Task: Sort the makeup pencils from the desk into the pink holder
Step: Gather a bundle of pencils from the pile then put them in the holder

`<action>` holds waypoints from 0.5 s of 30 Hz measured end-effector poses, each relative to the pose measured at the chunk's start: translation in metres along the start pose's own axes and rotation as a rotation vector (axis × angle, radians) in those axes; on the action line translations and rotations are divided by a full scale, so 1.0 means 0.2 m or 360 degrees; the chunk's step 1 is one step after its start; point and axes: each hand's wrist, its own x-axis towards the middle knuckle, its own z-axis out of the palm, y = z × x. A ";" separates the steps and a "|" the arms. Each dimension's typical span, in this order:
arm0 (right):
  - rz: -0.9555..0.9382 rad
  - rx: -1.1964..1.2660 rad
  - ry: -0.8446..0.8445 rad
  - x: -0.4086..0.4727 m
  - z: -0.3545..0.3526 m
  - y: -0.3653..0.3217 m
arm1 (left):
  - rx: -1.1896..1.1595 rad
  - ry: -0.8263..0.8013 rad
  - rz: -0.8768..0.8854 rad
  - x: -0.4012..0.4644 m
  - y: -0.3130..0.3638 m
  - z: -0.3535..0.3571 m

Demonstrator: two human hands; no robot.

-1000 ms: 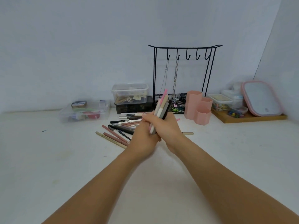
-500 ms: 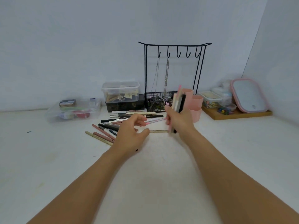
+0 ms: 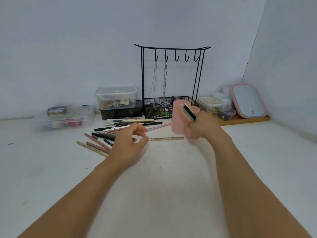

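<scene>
White desk [image 3: 163, 186] carries all. Pink holder [image 3: 178, 120] stands far right. Loose pencils [image 3: 123, 127] lie left of it. Right hand [image 3: 204, 127] grips a bunch [image 3: 188, 112] tilted at the holder, likely for dropping in. Left hand [image 3: 128, 143] hovers loosely curled, empty.

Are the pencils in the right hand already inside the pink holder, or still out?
Still out: the right hand grips the pencil bunch, tips at the pink holder rim.

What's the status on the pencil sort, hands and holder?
Right hand grips pencil bundle at pink holder. Left hand empty, over loose pencils. Nothing blocking.
</scene>
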 end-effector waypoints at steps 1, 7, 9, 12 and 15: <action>0.0032 0.0036 -0.0029 -0.03 -0.02 0.00 | -0.0002 -0.0007 0.0001 0.00 0.00 0.00; 0.0107 0.1525 0.0275 -0.10 -0.24 -0.02 | -0.0006 -0.0036 0.0029 0.00 -0.02 0.02; 0.0132 0.2048 0.0240 -0.04 -0.32 -0.05 | -0.0007 -0.0030 0.0048 0.00 -0.03 0.02; 0.0175 0.2263 0.0204 0.10 -0.34 -0.08 | 0.0000 -0.0051 0.0098 0.01 -0.03 0.04; 0.0227 0.2192 0.0120 0.21 -0.25 -0.09 | 0.0006 -0.0068 0.0118 0.02 -0.04 0.05</action>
